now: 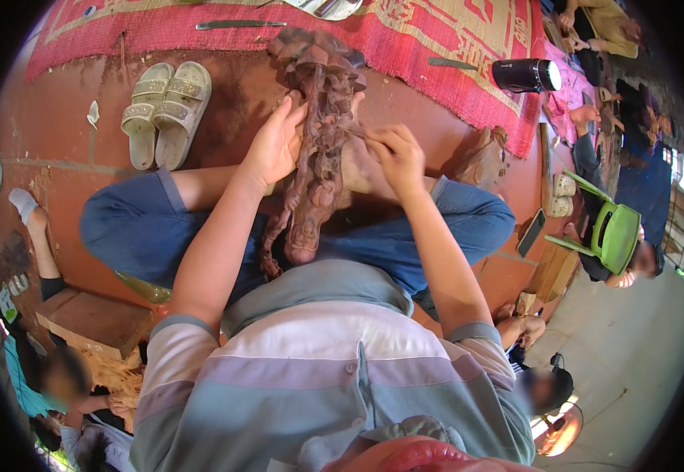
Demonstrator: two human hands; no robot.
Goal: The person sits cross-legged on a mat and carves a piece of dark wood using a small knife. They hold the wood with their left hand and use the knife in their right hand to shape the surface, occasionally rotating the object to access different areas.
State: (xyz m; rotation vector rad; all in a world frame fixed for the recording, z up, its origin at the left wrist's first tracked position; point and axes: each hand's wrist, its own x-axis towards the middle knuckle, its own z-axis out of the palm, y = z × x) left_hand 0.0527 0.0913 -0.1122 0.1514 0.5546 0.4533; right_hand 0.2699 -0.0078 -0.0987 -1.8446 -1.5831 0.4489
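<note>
**While the left hand [277,143] grasps the brown wood carving [322,145], the right hand [398,160] pinches a slim tool [356,129] against its right side**

The carving stands lengthwise in front of the person, between the crossed legs in jeans [133,228], its rounded near end close to the shirt [342,346] and its flared far end overlapping, in this view, the edge of the red mat [405,67]. Whether that end rests on the mat cannot be told.

Left of the carving, a strip of red tile floor [235,90] parts it from a pair of sandals [180,118], giving that side some room. To its right, the floor runs past the right hand to a rough wood chunk [483,157], which bounds the space there. Beyond the carving, a blade [239,24] lies on the mat; farther right of it are a second blade [452,63] and a dark jar [515,76] on its side.

The left forearm slants up to the carving, palm cupped along its flank, fingers partly hidden. The right forearm angles inward from the other side, wrist bent, fingers gathered around the tool; its tip is too small to make out.
</note>
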